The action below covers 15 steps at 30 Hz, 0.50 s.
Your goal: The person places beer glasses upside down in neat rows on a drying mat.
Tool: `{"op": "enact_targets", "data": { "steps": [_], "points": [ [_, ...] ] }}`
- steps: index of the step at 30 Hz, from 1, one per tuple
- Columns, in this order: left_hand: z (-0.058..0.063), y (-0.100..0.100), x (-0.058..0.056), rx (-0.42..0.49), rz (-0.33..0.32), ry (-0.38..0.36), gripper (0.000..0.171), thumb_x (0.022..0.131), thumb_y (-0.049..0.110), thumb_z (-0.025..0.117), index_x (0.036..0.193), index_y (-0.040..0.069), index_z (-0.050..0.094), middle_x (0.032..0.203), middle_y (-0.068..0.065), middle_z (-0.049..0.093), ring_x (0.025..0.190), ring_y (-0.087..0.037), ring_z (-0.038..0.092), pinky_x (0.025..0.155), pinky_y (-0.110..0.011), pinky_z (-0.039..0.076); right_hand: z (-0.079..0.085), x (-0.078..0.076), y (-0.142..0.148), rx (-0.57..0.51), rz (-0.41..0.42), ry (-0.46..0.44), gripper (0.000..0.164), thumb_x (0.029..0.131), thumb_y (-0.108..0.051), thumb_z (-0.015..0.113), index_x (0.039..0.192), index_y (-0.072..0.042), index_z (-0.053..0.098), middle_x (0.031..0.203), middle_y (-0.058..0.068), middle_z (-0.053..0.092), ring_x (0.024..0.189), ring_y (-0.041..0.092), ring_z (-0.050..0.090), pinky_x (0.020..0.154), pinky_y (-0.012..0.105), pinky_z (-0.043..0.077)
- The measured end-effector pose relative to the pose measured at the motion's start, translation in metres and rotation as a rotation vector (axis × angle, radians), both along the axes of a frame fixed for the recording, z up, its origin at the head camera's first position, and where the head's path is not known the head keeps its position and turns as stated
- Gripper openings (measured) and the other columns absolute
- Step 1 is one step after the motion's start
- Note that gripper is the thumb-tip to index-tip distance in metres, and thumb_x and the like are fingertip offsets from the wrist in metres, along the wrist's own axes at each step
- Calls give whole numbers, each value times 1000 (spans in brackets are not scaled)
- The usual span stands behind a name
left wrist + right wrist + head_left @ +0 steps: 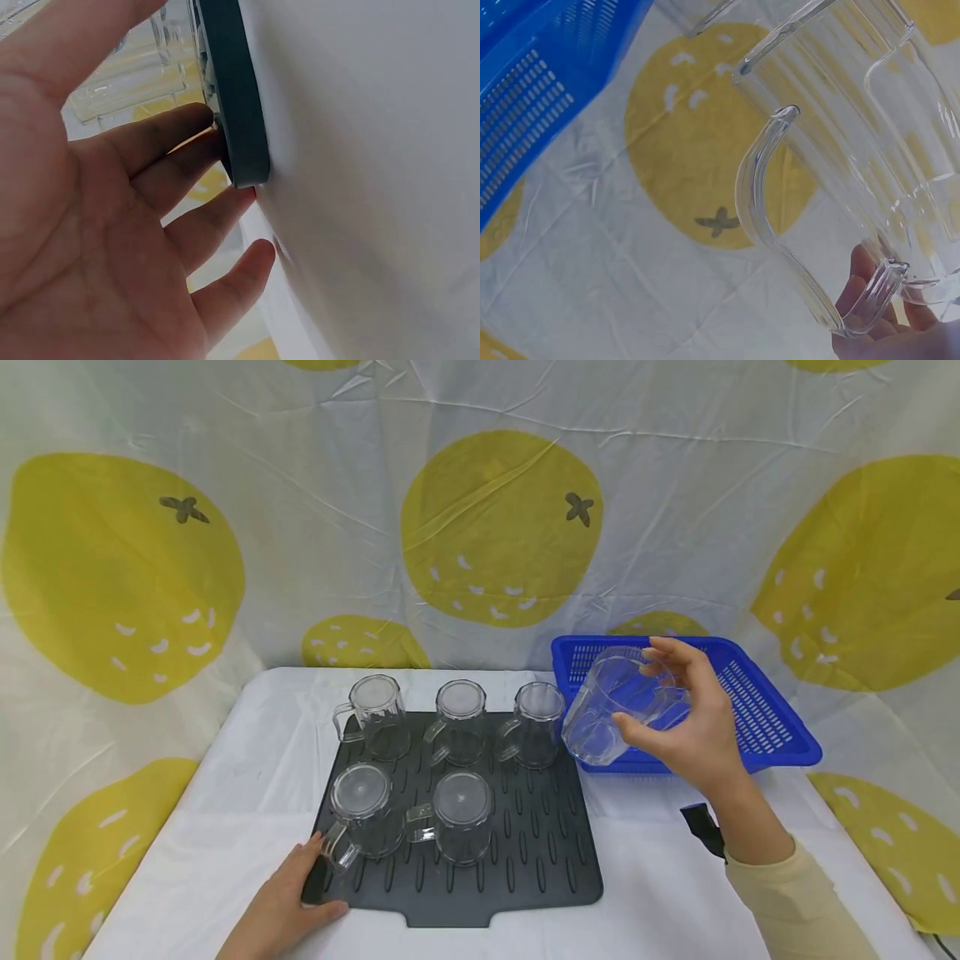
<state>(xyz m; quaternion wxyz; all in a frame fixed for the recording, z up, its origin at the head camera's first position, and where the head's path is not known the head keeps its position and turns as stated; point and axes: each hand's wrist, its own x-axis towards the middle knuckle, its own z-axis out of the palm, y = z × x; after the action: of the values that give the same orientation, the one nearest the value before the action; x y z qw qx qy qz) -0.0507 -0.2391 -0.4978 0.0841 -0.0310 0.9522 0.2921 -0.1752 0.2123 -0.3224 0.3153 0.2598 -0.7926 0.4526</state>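
My right hand grips a clear glass mug between thumb and fingers, tilted, in front of the blue basket. In the right wrist view the handle of this glass mug points away from the fingers. My left hand rests at the front left corner of a dark ridged drying mat, thumb by the front edge. Its loosely extended fingers touch the mat's edge in the left wrist view. Several glass mugs stand upside down on the mat, among them a front left mug and a front middle mug.
A blue perforated basket stands at the back right, beside the mat. Three upturned mugs, including a back right mug, line the mat's far side. A white cloth covers the table. Behind it hangs a lemon-print curtain.
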Motion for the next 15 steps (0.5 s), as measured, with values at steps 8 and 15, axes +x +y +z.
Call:
{"op": "enact_targets", "data": {
  "steps": [8,15],
  "points": [
    [1,-3,3,39,26,-24,103,72,48,83,148,-3,34,149,-28,35,133,-50,35,102,-62,36,-7,5,-15,-2,86,-14,85,59,8,83,137,-1,49,123,6,58,108,11,54,86,26,36],
    [36,-10,17,-222,108,-16,78,83,51,72,132,-6,53,124,-29,58,109,-48,57,88,-59,47,-12,7,-26,2,134,-48,86,61,7,82,138,-2,48,124,5,58,109,15,54,86,28,37]
  ]
}}
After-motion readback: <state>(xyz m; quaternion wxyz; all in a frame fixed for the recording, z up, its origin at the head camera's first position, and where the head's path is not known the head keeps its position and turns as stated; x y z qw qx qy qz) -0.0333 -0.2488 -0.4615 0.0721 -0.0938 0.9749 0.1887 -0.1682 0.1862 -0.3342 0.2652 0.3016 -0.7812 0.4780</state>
